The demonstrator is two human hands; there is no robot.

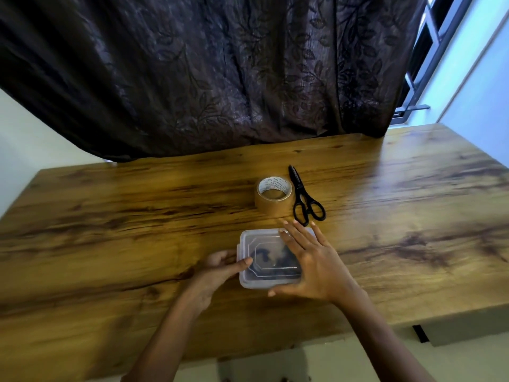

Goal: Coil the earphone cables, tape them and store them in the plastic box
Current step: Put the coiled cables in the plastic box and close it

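Plastic box [259,279]: sitting flat on the bench [413,230], about midway between the left and right edges and closer to the near edge than the far one. Clear lid [261,241] is lying on top of it. Earphone cables [263,256] are showing through the lid as dark, blurred shapes inside the box; coils and tape on them cannot be made out.

Left hand [217,267]: gripping the box's left side, thumb lying over the lid's edge, fingers curling against the wall.

Right hand [316,266]: spreading flat across the right part of the lid, fingers straight and grasping nothing, fingertips reaching past the box's far side.

Tape roll [274,197]: brown, lying flat just beyond the box toward the far edge. Scissors [304,199]: black, lying just beside the roll on its right, blades pointing at the far edge, handles near the right fingertips.

Dark patterned curtain [220,78] is hanging behind the far edge.
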